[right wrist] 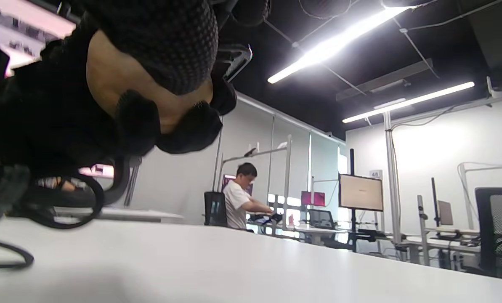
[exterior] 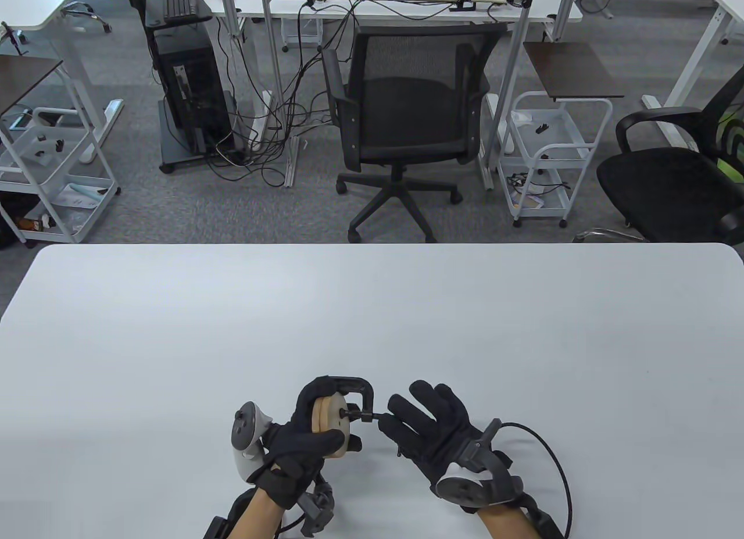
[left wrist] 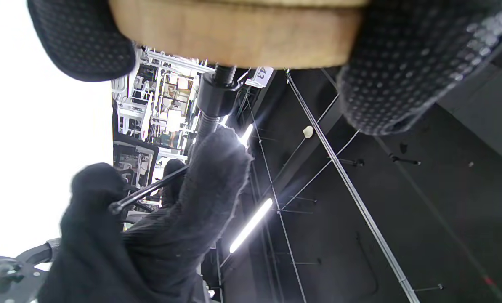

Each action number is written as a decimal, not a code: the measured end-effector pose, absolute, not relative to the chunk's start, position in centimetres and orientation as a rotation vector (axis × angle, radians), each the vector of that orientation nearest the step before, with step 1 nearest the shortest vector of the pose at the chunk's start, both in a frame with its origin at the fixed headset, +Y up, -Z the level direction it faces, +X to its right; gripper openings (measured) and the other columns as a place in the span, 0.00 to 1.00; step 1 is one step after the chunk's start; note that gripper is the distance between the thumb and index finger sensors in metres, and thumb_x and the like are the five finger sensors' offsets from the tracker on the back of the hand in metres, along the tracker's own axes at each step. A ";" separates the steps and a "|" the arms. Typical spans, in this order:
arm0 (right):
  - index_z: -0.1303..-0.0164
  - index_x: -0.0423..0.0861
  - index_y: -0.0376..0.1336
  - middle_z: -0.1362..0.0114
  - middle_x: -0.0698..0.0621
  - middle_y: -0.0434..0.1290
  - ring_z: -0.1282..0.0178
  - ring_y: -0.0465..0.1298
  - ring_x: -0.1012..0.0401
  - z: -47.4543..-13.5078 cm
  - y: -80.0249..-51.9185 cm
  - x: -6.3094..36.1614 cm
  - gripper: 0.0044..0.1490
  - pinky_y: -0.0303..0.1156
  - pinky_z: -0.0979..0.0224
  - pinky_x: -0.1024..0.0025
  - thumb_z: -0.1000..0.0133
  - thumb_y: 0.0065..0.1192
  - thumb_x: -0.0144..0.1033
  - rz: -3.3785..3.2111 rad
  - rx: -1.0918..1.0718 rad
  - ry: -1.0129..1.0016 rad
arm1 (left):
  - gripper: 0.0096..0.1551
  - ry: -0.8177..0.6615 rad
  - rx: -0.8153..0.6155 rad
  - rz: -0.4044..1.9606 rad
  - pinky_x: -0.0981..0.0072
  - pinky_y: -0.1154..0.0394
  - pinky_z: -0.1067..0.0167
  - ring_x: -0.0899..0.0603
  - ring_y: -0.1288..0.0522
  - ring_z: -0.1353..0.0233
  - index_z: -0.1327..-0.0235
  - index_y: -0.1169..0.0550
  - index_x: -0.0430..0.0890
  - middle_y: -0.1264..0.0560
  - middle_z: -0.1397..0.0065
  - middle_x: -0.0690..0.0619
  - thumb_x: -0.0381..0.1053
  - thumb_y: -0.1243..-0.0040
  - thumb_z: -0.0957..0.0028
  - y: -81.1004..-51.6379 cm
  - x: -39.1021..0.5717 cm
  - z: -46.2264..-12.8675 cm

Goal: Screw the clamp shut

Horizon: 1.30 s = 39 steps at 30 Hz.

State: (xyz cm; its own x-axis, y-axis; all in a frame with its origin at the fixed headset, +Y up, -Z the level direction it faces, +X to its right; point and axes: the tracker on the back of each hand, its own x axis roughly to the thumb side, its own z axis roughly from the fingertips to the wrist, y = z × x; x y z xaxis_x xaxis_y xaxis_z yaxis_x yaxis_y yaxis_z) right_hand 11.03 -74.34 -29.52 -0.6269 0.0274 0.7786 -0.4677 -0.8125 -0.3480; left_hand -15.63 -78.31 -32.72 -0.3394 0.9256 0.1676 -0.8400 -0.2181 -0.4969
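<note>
The C-clamp [exterior: 354, 396] is matt black metal with a threaded screw [left wrist: 211, 122]; the discs [exterior: 330, 418] are pale bare wood. Both hands wear black knit cloth gloves, dotted on the left hand's fingertips [left wrist: 402, 75]. The desk [exterior: 372, 318] is smooth matt white.

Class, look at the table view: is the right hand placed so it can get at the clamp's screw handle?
Probably yes: the right hand sits beside the C-clamp, fingertips at its screw handle, nothing between; the left hand grips the wooden discs.

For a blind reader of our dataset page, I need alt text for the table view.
Near the front edge of a white table, a gloved left hand holds a black C-clamp fitted around stacked wooden discs, while the gloved right hand touches the clamp's screw handle. Behind stand office chairs and carts.
</note>
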 end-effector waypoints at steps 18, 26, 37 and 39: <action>0.31 0.40 0.66 0.44 0.47 0.83 0.41 0.79 0.46 -31.9 -76.7 12.6 0.35 0.68 0.37 0.36 0.45 0.64 0.46 1.715 0.460 -0.106 | 0.60 -0.616 -0.231 1.758 0.32 0.22 0.42 0.21 0.44 0.23 0.19 0.47 0.60 0.53 0.11 0.53 0.65 0.20 0.54 -78.6 -15.0 -32.7; 0.33 0.37 0.67 0.47 0.47 0.85 0.45 0.81 0.47 -32.2 -77.1 12.8 0.34 0.70 0.39 0.41 0.45 0.65 0.43 1.661 0.423 -0.073 | 0.60 -0.622 -0.230 1.749 0.32 0.22 0.42 0.20 0.44 0.23 0.19 0.47 0.60 0.53 0.11 0.53 0.65 0.20 0.54 -78.7 -15.0 -32.8; 0.20 0.50 0.52 0.18 0.47 0.61 0.23 0.59 0.36 -31.5 -74.9 13.3 0.40 0.59 0.31 0.32 0.45 0.61 0.33 1.997 0.754 -0.386 | 0.60 -0.582 -0.207 1.774 0.32 0.22 0.42 0.20 0.44 0.23 0.19 0.47 0.60 0.53 0.11 0.52 0.65 0.20 0.54 -78.7 -15.6 -32.9; 0.20 0.58 0.47 0.14 0.54 0.52 0.20 0.54 0.37 -31.2 -74.6 13.0 0.47 0.56 0.29 0.31 0.47 0.63 0.30 2.141 0.883 -0.449 | 0.60 -0.580 -0.208 1.788 0.32 0.22 0.42 0.20 0.44 0.23 0.19 0.48 0.60 0.53 0.11 0.52 0.65 0.20 0.54 -78.7 -15.7 -32.9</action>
